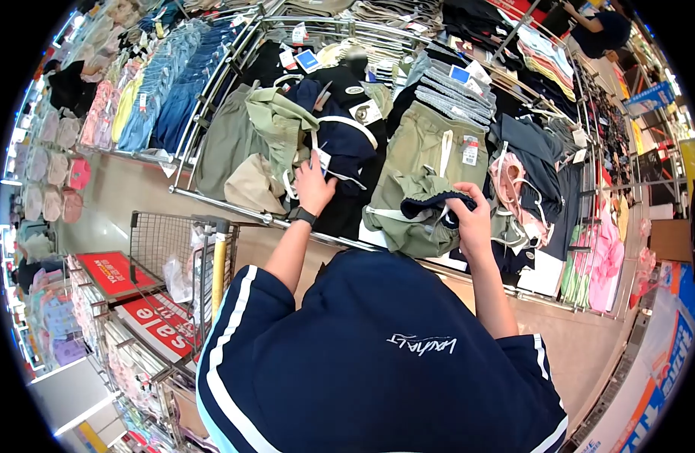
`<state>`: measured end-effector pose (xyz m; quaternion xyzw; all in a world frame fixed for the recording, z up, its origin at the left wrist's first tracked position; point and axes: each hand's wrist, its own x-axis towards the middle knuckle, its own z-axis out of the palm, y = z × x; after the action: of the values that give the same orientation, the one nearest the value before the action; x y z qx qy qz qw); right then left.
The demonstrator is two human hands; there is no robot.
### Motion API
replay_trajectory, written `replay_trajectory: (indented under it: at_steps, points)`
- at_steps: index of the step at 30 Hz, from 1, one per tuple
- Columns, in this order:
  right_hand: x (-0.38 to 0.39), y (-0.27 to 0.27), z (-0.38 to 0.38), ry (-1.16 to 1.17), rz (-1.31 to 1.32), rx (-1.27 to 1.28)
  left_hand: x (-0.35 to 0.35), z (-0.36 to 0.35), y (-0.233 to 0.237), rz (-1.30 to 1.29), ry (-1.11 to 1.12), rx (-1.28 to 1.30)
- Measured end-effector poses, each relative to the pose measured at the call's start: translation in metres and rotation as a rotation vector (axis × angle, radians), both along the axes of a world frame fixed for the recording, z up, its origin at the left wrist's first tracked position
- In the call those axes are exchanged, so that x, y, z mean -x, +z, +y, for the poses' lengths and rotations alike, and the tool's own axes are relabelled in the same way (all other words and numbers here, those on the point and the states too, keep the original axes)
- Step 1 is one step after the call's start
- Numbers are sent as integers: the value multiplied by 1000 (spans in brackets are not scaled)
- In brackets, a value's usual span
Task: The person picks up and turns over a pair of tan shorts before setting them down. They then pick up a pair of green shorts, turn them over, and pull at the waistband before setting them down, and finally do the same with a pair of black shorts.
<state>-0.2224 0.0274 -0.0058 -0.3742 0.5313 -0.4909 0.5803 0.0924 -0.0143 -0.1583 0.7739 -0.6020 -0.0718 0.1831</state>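
My left hand, with a black band on the wrist, rests on a navy garment that has white trim. Its fingers are stretched out, and a white tag lies by the fingertips. Next to it are a light green garment and a beige one. My right hand pinches the navy-edged waistband of olive-green drawstring pants, bunched and partly folded over. Under and behind them lie khaki-green pants with a white drawstring and a price tag.
A metal display rack holds the clothes, with folded grey stacks farther back. Blue jeans hang at left. A wire cart and red sale signs stand lower left. Other people are in the background.
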Motion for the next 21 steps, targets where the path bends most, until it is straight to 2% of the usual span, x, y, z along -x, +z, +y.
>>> replay_trajectory:
  at_steps: [1, 2, 4, 5, 6, 8, 10, 11, 12, 13, 14, 16, 18, 19, 20, 21]
  points:
    - [2, -1, -1, -9, 37, -10, -6, -4, -9, 8, -24, -37]
    - [3, 1, 0, -27, 67, -11, -12, -7, -18, -44, -41, 47]
    - [8, 1, -1, -51, 112, -7, -19, -11, -4, 154, -83, 111]
    - [12, 1, -1, -72, 120, -4, -14, -10, 8, 219, -134, 382]
    - [14, 2, 0, -93, 114, -10, -7, -6, 25, 382, -186, 411]
    - [18, 0, 0, -116, 108, -32, 22, 9, 82, 855, -313, 192]
    - [16, -3, 0, -96, 114, -26, 49, 20, 117, 893, -597, 202]
    - [12, -2, -1, -78, 136, -10, 59, 18, 125, 872, -828, 284]
    - [9, -1, -1, -59, 156, 6, 72, 26, 139, 1010, -819, 97]
    - [6, 1, 0, -20, 190, 27, 86, 29, 145, 1006, -872, 54]
    - [1, 5, 1, -15, 247, 62, 95, 31, 154, 933, -932, -139]
    - [1, 13, 3, 88, 280, 63, 122, 30, 116, 855, -1024, -41]
    - [4, 27, 7, 142, 432, 73, 128, 27, 110, 924, -935, -137]
    - [9, 25, 7, 118, 367, 78, 132, 26, 109, 959, -893, -187]
    - [13, 23, 9, 97, 301, 81, 129, 25, 108, 874, -899, -161]
    - [16, 27, 11, 69, 192, 27, 127, 25, 119, 881, -780, -374]
